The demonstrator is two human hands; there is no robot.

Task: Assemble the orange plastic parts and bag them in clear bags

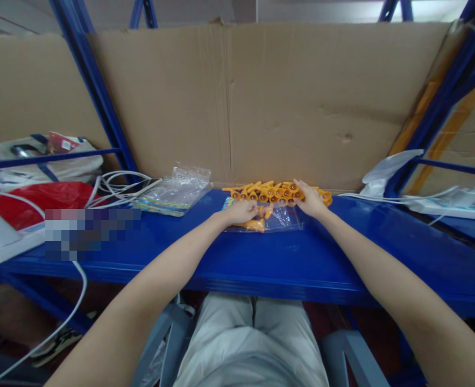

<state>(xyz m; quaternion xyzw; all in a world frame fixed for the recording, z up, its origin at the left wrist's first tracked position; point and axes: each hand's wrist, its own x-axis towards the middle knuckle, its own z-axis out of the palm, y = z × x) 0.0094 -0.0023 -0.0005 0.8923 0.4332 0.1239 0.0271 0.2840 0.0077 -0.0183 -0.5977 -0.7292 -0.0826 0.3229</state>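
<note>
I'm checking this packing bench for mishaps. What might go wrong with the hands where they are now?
1. The orange plastic pieces lie loose in a heap against the cardboard; the right hand, reaching into them, might scatter some along the blue shelf.
2. The clear bag lies flat under the left hand; it may slide on the smooth shelf.
3. The white cables beside the stack of clear bags might snag a forearm.

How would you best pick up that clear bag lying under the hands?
Probably by the right-hand edge of the clear plastic bag, coming in from the right. That end lies flat and bare on the blue shelf, while the left hand rests on the other end, where orange pieces bulge.
</note>
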